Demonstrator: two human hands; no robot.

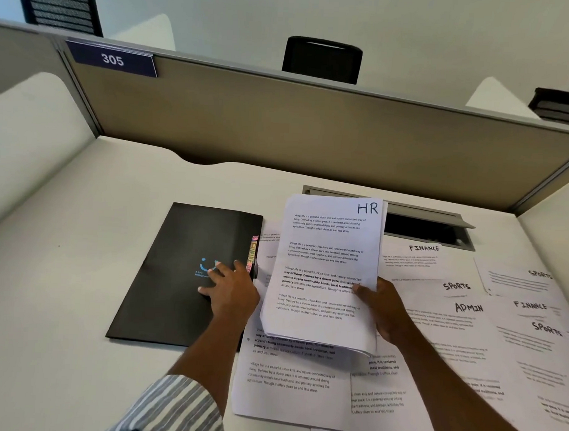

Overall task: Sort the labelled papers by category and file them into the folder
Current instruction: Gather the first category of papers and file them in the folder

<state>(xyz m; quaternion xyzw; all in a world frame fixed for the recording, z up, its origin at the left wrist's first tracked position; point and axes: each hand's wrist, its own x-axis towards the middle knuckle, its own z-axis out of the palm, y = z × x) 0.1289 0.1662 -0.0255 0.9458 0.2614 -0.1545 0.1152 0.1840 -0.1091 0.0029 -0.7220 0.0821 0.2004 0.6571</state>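
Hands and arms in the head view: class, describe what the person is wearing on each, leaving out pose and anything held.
The left hand is bare, with what looks like a ring on one finger. Its forearm is bare up to a rolled sleeve, striped grey and white. The right hand and its forearm are bare; no sleeve, watch or glove shows.

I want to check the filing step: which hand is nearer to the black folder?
Left. The left hand rests on the black folder, near its right edge. The right hand is apart from it, holding the HR papers to its right.
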